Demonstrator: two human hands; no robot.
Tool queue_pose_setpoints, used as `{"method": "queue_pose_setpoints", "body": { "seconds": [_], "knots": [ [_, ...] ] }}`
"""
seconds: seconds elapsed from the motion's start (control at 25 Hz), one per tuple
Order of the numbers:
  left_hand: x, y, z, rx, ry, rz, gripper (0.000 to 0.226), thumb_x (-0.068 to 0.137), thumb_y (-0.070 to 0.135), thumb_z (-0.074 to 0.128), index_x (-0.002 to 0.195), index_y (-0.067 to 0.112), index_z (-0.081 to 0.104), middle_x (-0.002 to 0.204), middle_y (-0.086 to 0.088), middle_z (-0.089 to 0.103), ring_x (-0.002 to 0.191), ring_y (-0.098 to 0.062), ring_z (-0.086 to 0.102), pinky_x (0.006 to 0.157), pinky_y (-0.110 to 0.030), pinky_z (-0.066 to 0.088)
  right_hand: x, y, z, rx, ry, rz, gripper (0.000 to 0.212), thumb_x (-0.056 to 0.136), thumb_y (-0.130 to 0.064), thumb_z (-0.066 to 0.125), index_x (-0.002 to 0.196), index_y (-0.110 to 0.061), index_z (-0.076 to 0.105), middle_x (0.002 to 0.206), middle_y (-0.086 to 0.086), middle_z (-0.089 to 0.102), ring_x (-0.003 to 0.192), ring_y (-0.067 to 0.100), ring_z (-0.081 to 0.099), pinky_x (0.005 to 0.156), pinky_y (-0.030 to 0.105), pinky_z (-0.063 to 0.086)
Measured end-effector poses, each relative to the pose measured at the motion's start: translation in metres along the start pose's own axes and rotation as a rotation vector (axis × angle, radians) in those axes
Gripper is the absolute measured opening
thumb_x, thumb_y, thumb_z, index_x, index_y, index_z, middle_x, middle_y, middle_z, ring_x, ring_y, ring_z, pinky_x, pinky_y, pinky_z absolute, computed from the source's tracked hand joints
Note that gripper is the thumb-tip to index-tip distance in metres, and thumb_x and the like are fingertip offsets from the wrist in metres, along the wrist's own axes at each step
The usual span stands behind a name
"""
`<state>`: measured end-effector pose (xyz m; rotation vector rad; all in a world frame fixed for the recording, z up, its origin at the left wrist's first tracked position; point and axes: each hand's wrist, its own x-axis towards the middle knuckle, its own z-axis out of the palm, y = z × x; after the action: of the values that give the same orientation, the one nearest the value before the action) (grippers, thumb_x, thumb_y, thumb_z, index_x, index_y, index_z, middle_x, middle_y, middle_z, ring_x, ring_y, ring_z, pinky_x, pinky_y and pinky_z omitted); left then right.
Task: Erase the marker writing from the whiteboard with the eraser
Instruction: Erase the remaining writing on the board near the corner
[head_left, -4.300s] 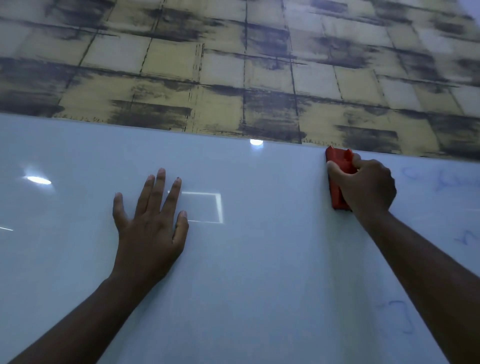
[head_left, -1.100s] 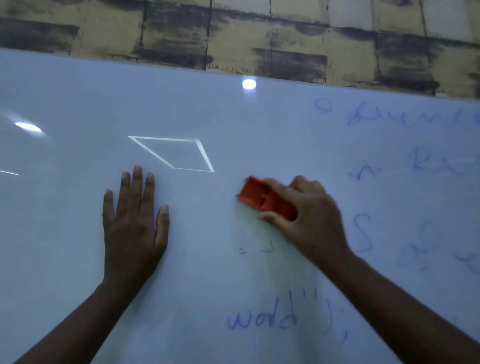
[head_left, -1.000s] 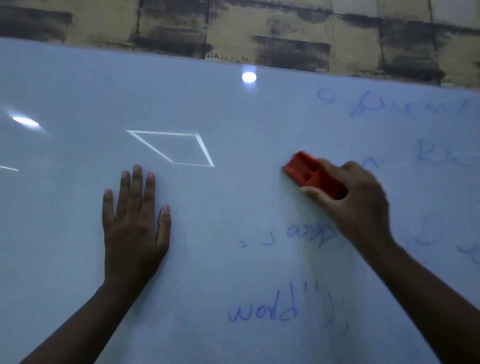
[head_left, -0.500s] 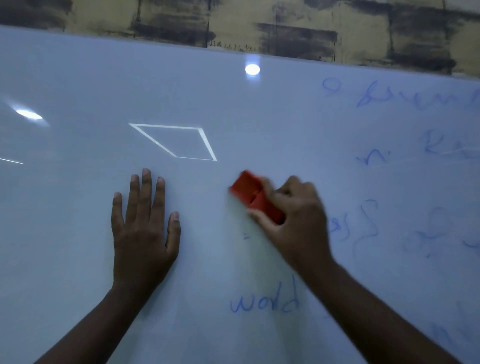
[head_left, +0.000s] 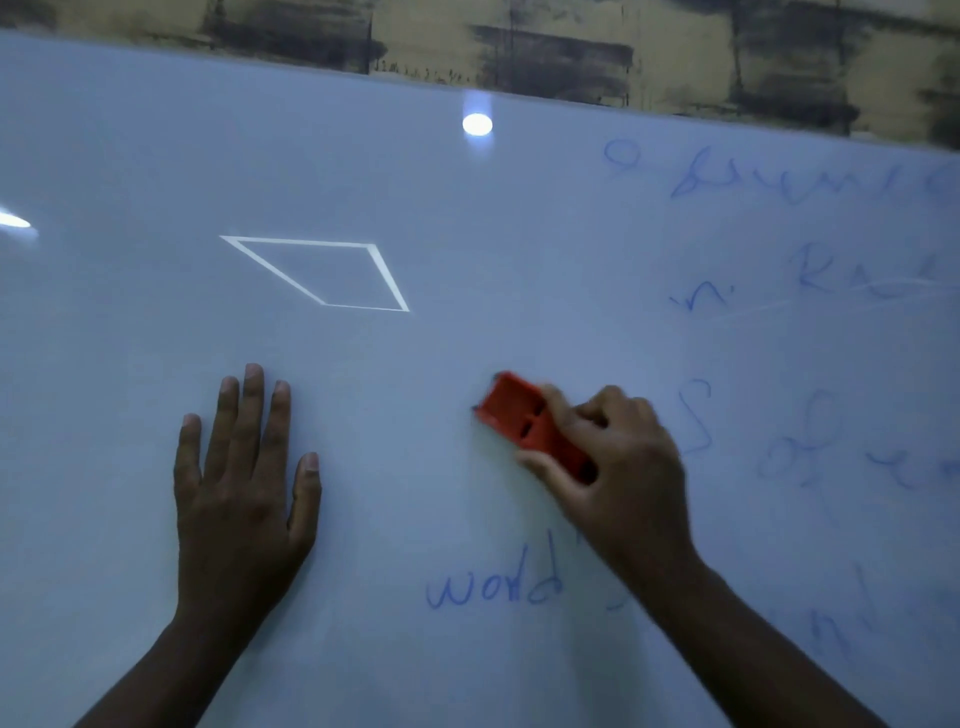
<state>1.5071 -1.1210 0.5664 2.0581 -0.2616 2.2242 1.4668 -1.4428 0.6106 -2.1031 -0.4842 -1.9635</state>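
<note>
Fingers (head_left: 597, 410) of the right hand (head_left: 623, 467) clamp the red plastic eraser (head_left: 524, 421), long axis ten-to-four; blue marker word (head_left: 493, 587) lies at six on the glossy whiteboard (head_left: 156, 156); left hand (head_left: 239, 493) flat, farther.

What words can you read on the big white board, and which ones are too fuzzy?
"world", in blue marker on the whiteboard, below the red eraser that the right hand grips.
The faint blue writing down the board's right side is too smeared to read.
</note>
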Motion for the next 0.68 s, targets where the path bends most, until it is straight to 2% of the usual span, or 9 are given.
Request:
{"method": "queue_pose_setpoints", "body": {
  "seconds": [0.12, 0.24, 0.32, 0.4, 0.52, 0.68],
  "knots": [
    [-0.004, 0.002, -0.001, 0.009, 0.000, -0.005, 0.064, 0.107, 0.028, 0.039, 0.164, 0.001, 0.030, 0.174, -0.018, 0.021, 0.162, -0.034, 0.020, 0.130, -0.059, 0.015, -0.011, 0.051, -0.023, -0.002, 0.068, 0.253, 0.061, 0.082, -0.059, 0.073, 0.137, -0.032, 0.067, 0.088, -0.005, 0.048, 0.087, 0.024, 0.052, 0.064, 0.037, 0.047],
    [-0.007, 0.004, -0.001, 0.020, -0.022, -0.007, 0.065, 0.107, 0.028, 0.039, 0.165, 0.001, 0.028, 0.175, -0.019, 0.019, 0.163, -0.035, 0.018, 0.131, -0.059, 0.014, -0.021, 0.068, -0.031, 0.029, 0.117, 0.371, 0.062, 0.081, -0.054, 0.074, 0.137, -0.027, 0.067, 0.089, -0.003, 0.047, 0.087, 0.025, 0.053, 0.066, 0.032, 0.040],
    [-0.010, 0.006, -0.001, 0.024, -0.031, -0.013, 0.065, 0.107, 0.029, 0.038, 0.165, 0.001, 0.027, 0.175, -0.019, 0.018, 0.163, -0.035, 0.017, 0.131, -0.059, 0.013, -0.022, 0.063, -0.026, 0.065, 0.145, 0.423, 0.060, 0.082, -0.050, 0.076, 0.134, -0.022, 0.069, 0.091, -0.002, 0.049, 0.089, 0.027, 0.054, 0.068, 0.036, 0.045],
    [-0.014, 0.007, -0.001, 0.023, -0.035, -0.026, 0.066, 0.107, 0.028, 0.039, 0.166, 0.001, 0.026, 0.175, -0.019, 0.018, 0.163, -0.035, 0.016, 0.130, -0.060, 0.014, -0.021, 0.047, -0.015, 0.095, 0.169, 0.443, 0.058, 0.083, -0.045, 0.078, 0.134, -0.020, 0.069, 0.094, 0.001, 0.050, 0.089, 0.028, 0.052, 0.074, 0.045, 0.051],
    [-0.019, 0.011, -0.001, 0.018, -0.040, -0.031, 0.066, 0.107, 0.027, 0.040, 0.166, 0.002, 0.025, 0.175, -0.019, 0.018, 0.163, -0.035, 0.015, 0.130, -0.062, 0.015, -0.031, 0.005, 0.009, 0.070, 0.154, 0.281, 0.059, 0.084, -0.036, 0.083, 0.138, -0.020, 0.066, 0.094, 0.006, 0.051, 0.085, 0.031, 0.049, 0.074, 0.047, 0.047],
    [-0.026, 0.015, -0.004, -0.004, -0.057, -0.032, 0.067, 0.107, 0.029, 0.039, 0.166, 0.002, 0.024, 0.175, -0.019, 0.017, 0.163, -0.035, 0.015, 0.130, -0.061, 0.014, -0.066, -0.061, 0.028, 0.044, -0.043, -0.092, 0.060, 0.086, -0.046, 0.072, 0.141, -0.024, 0.062, 0.098, 0.004, 0.054, 0.089, 0.028, 0.052, 0.071, 0.040, 0.042]
  ]
}}
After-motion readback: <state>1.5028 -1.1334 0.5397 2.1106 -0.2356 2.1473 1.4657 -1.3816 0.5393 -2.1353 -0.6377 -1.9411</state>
